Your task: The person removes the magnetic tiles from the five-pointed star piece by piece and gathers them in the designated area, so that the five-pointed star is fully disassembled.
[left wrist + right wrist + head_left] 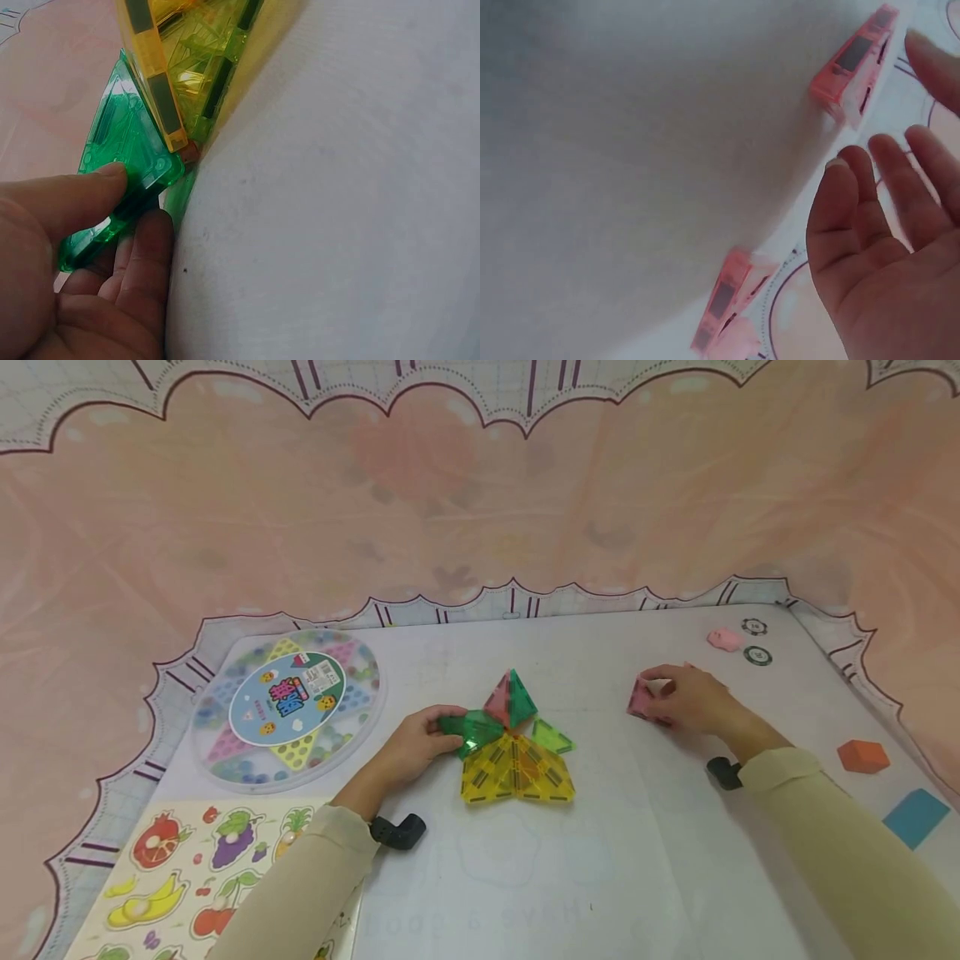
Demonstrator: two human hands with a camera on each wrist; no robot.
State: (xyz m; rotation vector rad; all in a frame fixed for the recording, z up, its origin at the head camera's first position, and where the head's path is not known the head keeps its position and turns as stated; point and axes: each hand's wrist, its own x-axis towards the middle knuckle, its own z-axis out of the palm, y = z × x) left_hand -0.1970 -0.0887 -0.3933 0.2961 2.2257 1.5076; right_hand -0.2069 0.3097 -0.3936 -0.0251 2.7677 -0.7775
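Observation:
Near the middle of the white table stands a build of translucent magnetic tiles: yellow tiles [517, 772] in front, a pink tile [498, 700] and a green one at the back, a lime triangle tile [553, 736] at the right. My left hand [422, 739] pinches a green magnetic tile [120, 142] at the build's left side, thumb on its face, fingers below. My right hand [693, 697] is beside a pink magnetic tile [640, 697]. In the right wrist view its fingers are spread, apart from two pink tiles [853, 60] standing on the table.
A round marble board game [217, 689] lies at the left, above a fruit picture board [187, 885]. Toward the right are a pink pig figure [724, 639], two round chips [757, 656], an orange block [863, 756] and a blue piece [916, 817]. A patterned curtain surrounds the table.

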